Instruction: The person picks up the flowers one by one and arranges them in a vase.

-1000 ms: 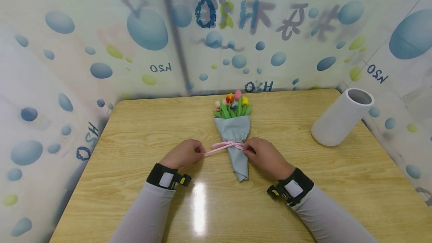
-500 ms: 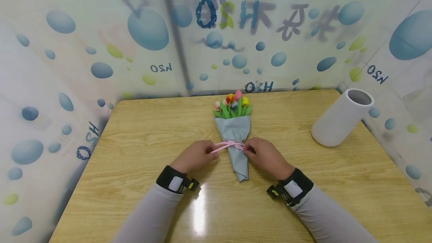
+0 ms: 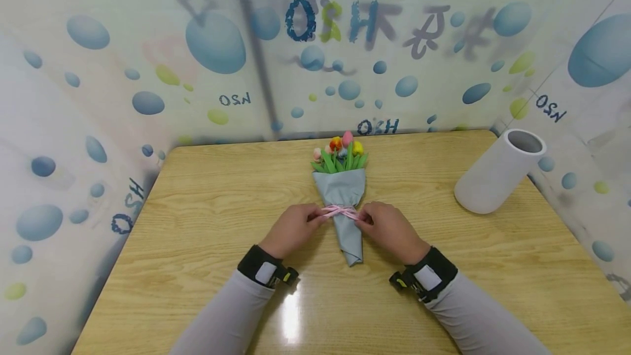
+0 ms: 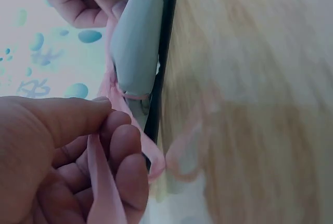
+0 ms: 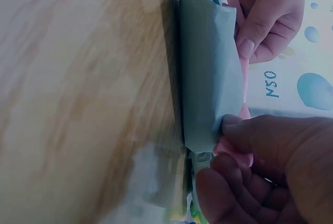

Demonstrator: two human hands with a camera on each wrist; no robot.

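Note:
A bouquet of small tulips in pale blue-grey wrapping [image 3: 349, 240] lies on the wooden table, blooms [image 3: 340, 147] toward the wall. Around its middle runs a pink ribbon [image 3: 340, 211], crossed at the front. To the left of the bouquet, my left hand [image 3: 294, 229] pinches the ribbon between thumb and forefinger; in the left wrist view a ribbon tail [image 4: 101, 182] hangs down over the curled fingers. On the other side, my right hand [image 3: 391, 230] pinches the ribbon close against the wrapping, where the right wrist view shows a bunched pink piece [image 5: 237, 153] under the thumb.
A white cylindrical vase [image 3: 498, 174] stands at the table's right side, its opening upward. The wooden table [image 3: 207, 190] meets a patterned wall covering [image 3: 315, 108] along its back edge.
My left hand has moved right along the ribbon, from well left of the bouquet to right beside it. The right hand, the bouquet and the vase have stayed in place.

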